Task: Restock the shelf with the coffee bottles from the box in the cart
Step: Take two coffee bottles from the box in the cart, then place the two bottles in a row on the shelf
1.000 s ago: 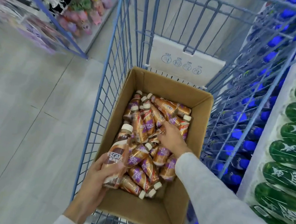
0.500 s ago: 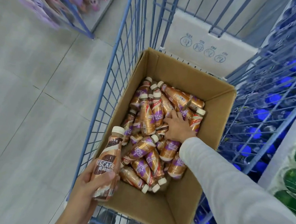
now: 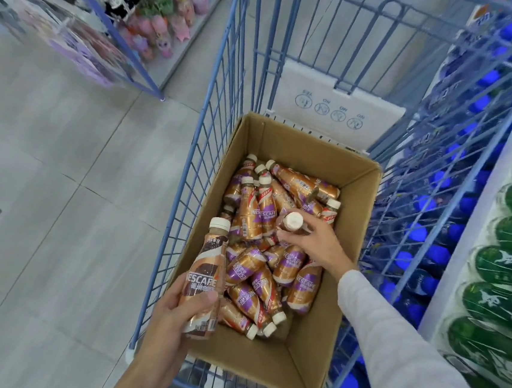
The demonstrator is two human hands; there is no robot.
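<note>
The bottles (image 3: 258, 291) wear gold-brown wraps with purple bands and cream caps, the box (image 3: 305, 355) is plain tan, the cart (image 3: 181, 205) blue wire, the sleeve (image 3: 414, 359) pale grey, the floor (image 3: 59, 206) grey tile.

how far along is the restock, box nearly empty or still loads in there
Early to midway, at a guess. Done: the cardboard box has bare floor at its near end, so some bottles seem gone. In hand: the left hand holds one coffee bottle upright; the right hand grips a second bottle by its neck. Left: a pile of bottles remains.
</note>
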